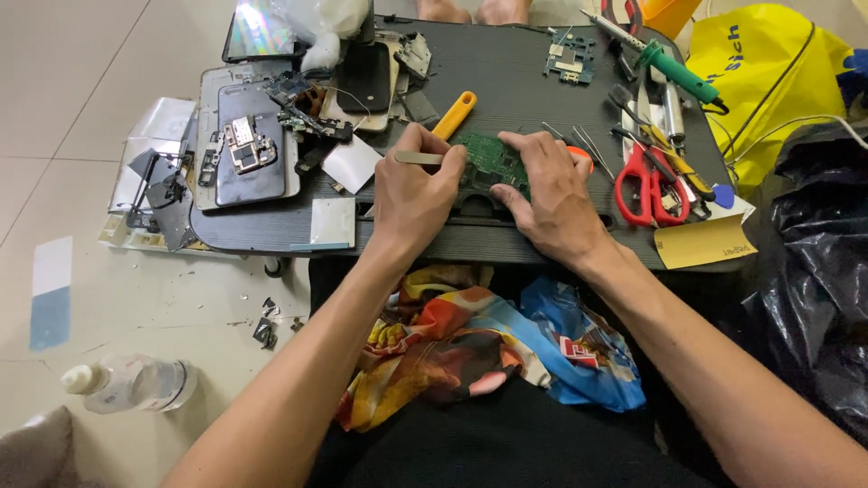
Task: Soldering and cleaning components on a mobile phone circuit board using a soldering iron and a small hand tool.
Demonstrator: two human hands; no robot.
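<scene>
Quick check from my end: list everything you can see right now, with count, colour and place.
Green circuit board: one, table centre, under both hands.
Yellow-handled tool: one, behind the board.
Metal tweezers: one pair, silver, in left hand.
Red-handled scissors: one pair, table right.
Green-handled screwdriver: one, far right.
Small blue circuit board: one, far edge.
Opened phone body: one, dark, table left.
Black low table: one.
Clear plastic bottle: one, floor left.
Yellow bag: one, right.
Black plastic bag: one, right.
Multicoloured cloth: one, on lap.
Left hand: grips tweezers.
Right hand: presses board.
</scene>
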